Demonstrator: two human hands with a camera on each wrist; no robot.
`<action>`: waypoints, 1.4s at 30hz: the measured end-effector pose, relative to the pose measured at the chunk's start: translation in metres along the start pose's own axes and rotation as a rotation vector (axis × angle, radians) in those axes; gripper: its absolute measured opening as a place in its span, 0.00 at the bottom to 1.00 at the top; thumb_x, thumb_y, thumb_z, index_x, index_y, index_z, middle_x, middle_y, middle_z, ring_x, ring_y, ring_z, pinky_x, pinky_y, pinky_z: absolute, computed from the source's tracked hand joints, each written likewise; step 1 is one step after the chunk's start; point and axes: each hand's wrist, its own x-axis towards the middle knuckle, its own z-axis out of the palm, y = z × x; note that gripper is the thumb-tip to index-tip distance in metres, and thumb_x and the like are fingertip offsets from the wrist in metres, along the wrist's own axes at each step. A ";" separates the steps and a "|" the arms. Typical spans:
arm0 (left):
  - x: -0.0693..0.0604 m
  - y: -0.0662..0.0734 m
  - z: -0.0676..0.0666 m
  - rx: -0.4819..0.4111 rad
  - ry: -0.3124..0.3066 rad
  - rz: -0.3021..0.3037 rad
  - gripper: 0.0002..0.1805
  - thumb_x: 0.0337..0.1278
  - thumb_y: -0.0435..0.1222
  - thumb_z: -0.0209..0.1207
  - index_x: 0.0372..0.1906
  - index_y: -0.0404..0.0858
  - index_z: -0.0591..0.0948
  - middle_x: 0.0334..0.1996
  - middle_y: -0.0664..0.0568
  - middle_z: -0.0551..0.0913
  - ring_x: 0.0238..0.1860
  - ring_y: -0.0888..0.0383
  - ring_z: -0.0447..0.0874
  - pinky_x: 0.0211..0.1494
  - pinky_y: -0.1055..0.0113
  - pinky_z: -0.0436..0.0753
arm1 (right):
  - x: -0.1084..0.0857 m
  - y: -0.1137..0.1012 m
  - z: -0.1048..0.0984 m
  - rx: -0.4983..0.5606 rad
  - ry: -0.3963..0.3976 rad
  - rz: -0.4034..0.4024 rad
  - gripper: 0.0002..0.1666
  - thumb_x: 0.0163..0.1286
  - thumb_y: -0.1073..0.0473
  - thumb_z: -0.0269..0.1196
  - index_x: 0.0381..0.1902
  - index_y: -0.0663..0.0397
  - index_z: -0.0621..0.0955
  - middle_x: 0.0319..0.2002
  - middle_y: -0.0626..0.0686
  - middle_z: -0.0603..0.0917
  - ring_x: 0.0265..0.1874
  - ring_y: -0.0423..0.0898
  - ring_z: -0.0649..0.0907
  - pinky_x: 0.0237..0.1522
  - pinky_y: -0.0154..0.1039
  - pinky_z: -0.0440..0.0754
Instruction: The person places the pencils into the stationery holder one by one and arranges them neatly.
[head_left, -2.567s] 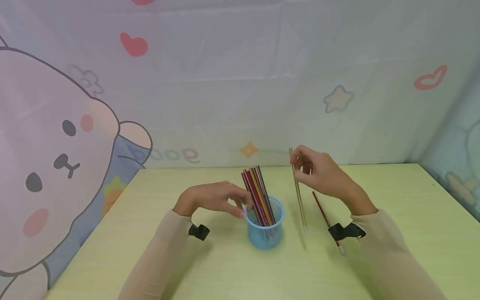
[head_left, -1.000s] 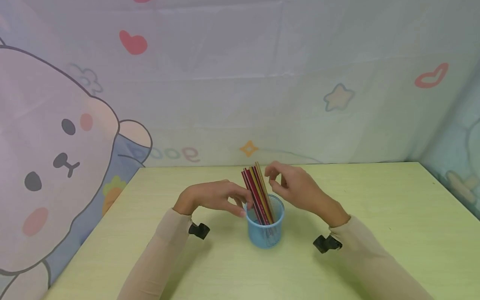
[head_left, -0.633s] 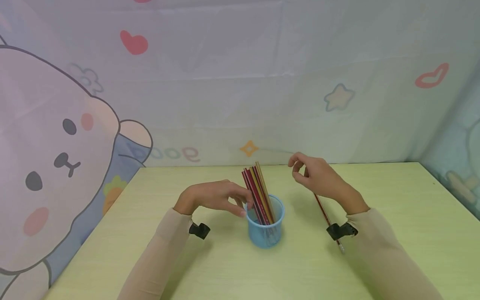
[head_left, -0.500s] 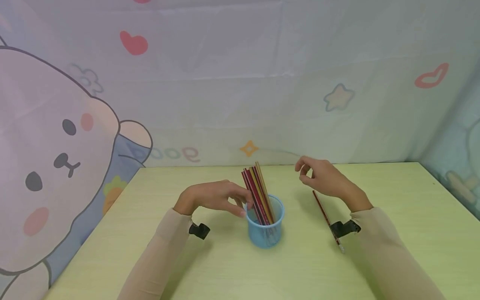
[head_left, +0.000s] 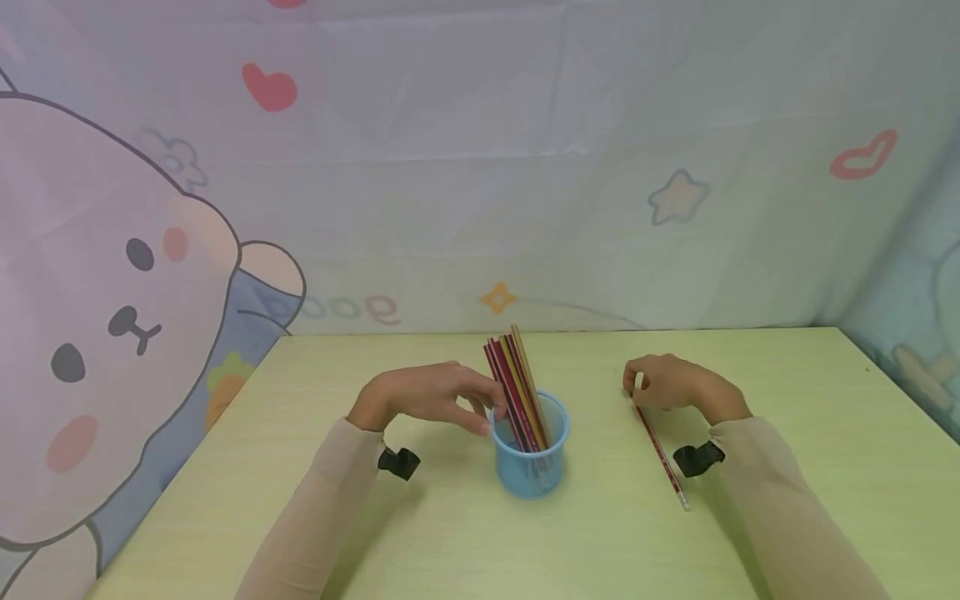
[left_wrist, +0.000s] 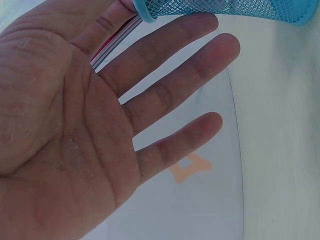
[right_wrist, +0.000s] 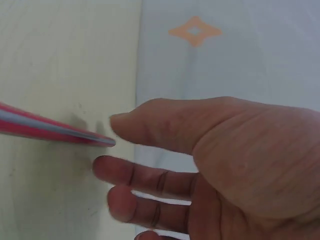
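Observation:
A blue mesh pencil cup (head_left: 528, 475) stands near the middle of the table, holding a bundle of red, dark and gold pencils (head_left: 517, 392) that lean left. My left hand (head_left: 438, 396) pinches the cup's left rim between thumb and index finger; in the left wrist view its other fingers stretch out below the mesh. A red pencil (head_left: 662, 454) with a pale near end lies on the table to the right of the cup. At its far end is my right hand (head_left: 678, 383). In the right wrist view, the pencil tip (right_wrist: 107, 142) sits between the parted thumb and index finger.
The pale yellow-green table (head_left: 420, 542) ends at a printed cloth backdrop (head_left: 450, 208) behind, with another cloth at the right side. A dark wrist camera (head_left: 399, 462) sits on the left cuff, and another wrist camera (head_left: 699, 457) on the right.
My right hand has put the gold pencils into the cup, let go, then moved right and down to the red pencil's far end. The left hand has stayed at the cup.

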 end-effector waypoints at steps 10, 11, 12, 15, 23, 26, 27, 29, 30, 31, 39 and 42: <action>0.001 0.000 0.000 -0.005 0.001 -0.006 0.08 0.66 0.41 0.63 0.46 0.45 0.81 0.48 0.60 0.83 0.49 0.61 0.85 0.56 0.65 0.80 | 0.007 0.000 0.010 0.018 -0.051 0.045 0.07 0.65 0.69 0.60 0.38 0.54 0.75 0.19 0.45 0.68 0.18 0.41 0.65 0.24 0.35 0.64; 0.001 0.000 0.000 -0.005 0.002 -0.006 0.07 0.66 0.41 0.63 0.46 0.46 0.81 0.48 0.60 0.83 0.49 0.61 0.85 0.56 0.66 0.80 | 0.007 -0.001 0.011 0.002 -0.046 0.043 0.07 0.65 0.69 0.59 0.38 0.54 0.75 0.20 0.46 0.68 0.18 0.41 0.66 0.25 0.35 0.65; 0.001 0.000 0.000 -0.005 0.003 -0.005 0.07 0.66 0.41 0.63 0.46 0.46 0.81 0.47 0.60 0.83 0.49 0.61 0.85 0.56 0.66 0.80 | 0.009 -0.002 0.012 -0.008 -0.040 0.044 0.07 0.64 0.70 0.59 0.37 0.53 0.75 0.21 0.46 0.69 0.18 0.41 0.67 0.25 0.35 0.65; 0.001 0.000 0.000 -0.007 0.001 0.001 0.08 0.66 0.41 0.63 0.46 0.44 0.81 0.47 0.55 0.84 0.49 0.61 0.85 0.56 0.65 0.81 | 0.011 -0.007 0.015 -0.051 -0.019 0.016 0.08 0.63 0.70 0.59 0.35 0.52 0.75 0.24 0.47 0.70 0.19 0.41 0.68 0.27 0.36 0.66; 0.000 0.001 0.000 -0.008 -0.004 -0.001 0.11 0.67 0.40 0.63 0.48 0.39 0.81 0.49 0.47 0.84 0.49 0.61 0.85 0.56 0.65 0.80 | 0.017 -0.016 0.021 -0.057 0.009 -0.093 0.09 0.62 0.69 0.59 0.38 0.51 0.76 0.22 0.46 0.72 0.21 0.40 0.68 0.27 0.36 0.65; 0.001 0.001 0.000 -0.005 -0.003 -0.002 0.11 0.66 0.41 0.63 0.47 0.39 0.81 0.49 0.49 0.84 0.49 0.61 0.85 0.56 0.65 0.81 | 0.018 -0.020 0.021 -0.012 0.012 -0.151 0.09 0.63 0.69 0.58 0.40 0.53 0.77 0.24 0.47 0.77 0.22 0.41 0.71 0.26 0.36 0.67; 0.001 0.001 0.000 -0.005 -0.003 -0.001 0.11 0.66 0.41 0.63 0.47 0.39 0.81 0.49 0.49 0.84 0.49 0.61 0.85 0.56 0.65 0.81 | 0.018 -0.021 0.020 0.001 0.013 -0.172 0.10 0.64 0.69 0.58 0.41 0.53 0.77 0.26 0.48 0.79 0.22 0.41 0.72 0.26 0.36 0.68; 0.000 0.002 0.000 -0.006 -0.002 0.000 0.12 0.66 0.41 0.63 0.47 0.38 0.81 0.49 0.48 0.84 0.49 0.61 0.85 0.56 0.65 0.81 | 0.018 -0.025 0.017 0.019 0.022 -0.225 0.10 0.65 0.70 0.56 0.43 0.54 0.77 0.28 0.50 0.81 0.23 0.41 0.74 0.26 0.36 0.70; 0.000 0.001 0.000 -0.007 -0.002 0.001 0.12 0.67 0.41 0.63 0.47 0.38 0.81 0.49 0.48 0.84 0.49 0.61 0.85 0.56 0.65 0.81 | 0.018 -0.027 0.016 0.023 0.032 -0.253 0.11 0.65 0.70 0.56 0.44 0.54 0.77 0.29 0.50 0.82 0.24 0.42 0.76 0.27 0.37 0.71; 0.000 0.001 0.000 -0.008 -0.002 0.002 0.11 0.67 0.41 0.63 0.47 0.38 0.81 0.49 0.47 0.84 0.49 0.61 0.85 0.56 0.65 0.81 | 0.017 -0.029 0.014 0.026 0.043 -0.279 0.11 0.66 0.70 0.56 0.44 0.54 0.76 0.29 0.51 0.83 0.24 0.42 0.77 0.28 0.37 0.72; 0.001 0.001 0.001 -0.013 -0.001 -0.001 0.10 0.67 0.41 0.63 0.47 0.42 0.81 0.48 0.48 0.84 0.49 0.62 0.84 0.56 0.63 0.81 | -0.001 -0.058 -0.007 0.062 0.265 -0.401 0.13 0.67 0.68 0.57 0.45 0.46 0.76 0.29 0.46 0.81 0.25 0.44 0.77 0.30 0.38 0.76; 0.001 0.001 0.000 -0.012 -0.002 -0.004 0.10 0.67 0.42 0.63 0.47 0.42 0.81 0.49 0.48 0.84 0.49 0.62 0.84 0.56 0.62 0.81 | -0.013 -0.069 -0.016 0.085 0.374 -0.419 0.12 0.69 0.67 0.57 0.46 0.45 0.75 0.30 0.45 0.81 0.25 0.44 0.77 0.27 0.37 0.76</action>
